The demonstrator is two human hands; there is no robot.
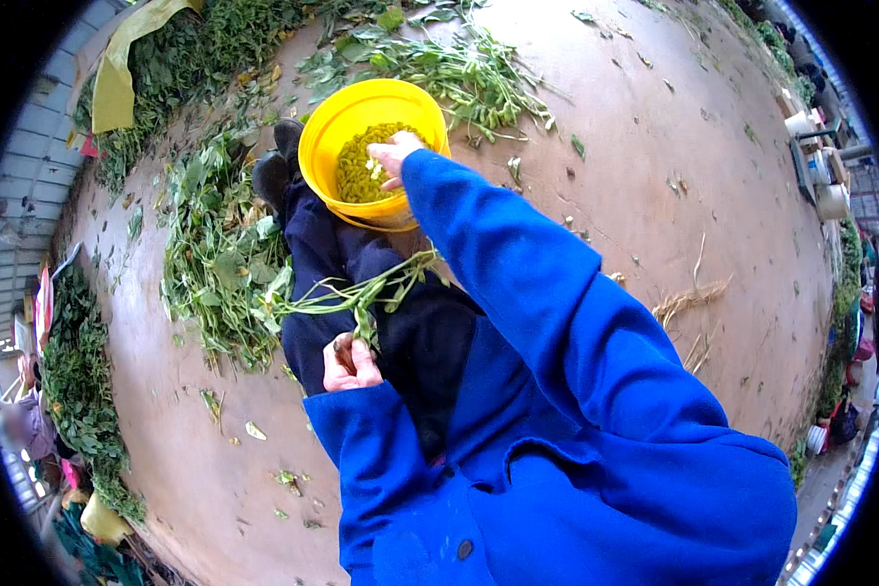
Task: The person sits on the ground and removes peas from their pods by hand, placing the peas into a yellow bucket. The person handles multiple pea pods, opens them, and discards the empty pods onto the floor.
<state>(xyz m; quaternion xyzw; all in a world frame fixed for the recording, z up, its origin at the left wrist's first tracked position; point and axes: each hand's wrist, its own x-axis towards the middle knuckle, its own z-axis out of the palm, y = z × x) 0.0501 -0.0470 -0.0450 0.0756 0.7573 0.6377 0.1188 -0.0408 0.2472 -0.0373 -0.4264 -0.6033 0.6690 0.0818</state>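
Observation:
My left hand (350,363) is closed on a green pod at the lower end of a bean plant sprig (370,293), whose stems and pods lie across my dark trousers. Over the mouth of a yellow plastic bucket (327,121) reaches my right hand (398,155), its fingers spread. A heap of small green beans or pods (359,172) covers the bucket's bottom; too small to tell which. A few pale bits (374,169) show just beside the right fingers. The bucket stands in front of my legs, close to my dark shoes (271,179).
Left of my legs lies a pile of leafy bean plants (216,264); stripped-looking stems with pods (483,77) lie beyond the bucket. More greenery (80,381) lines the left wall, where another person (29,428) is. Dry straw (692,297) and scattered leaves litter the floor (740,183).

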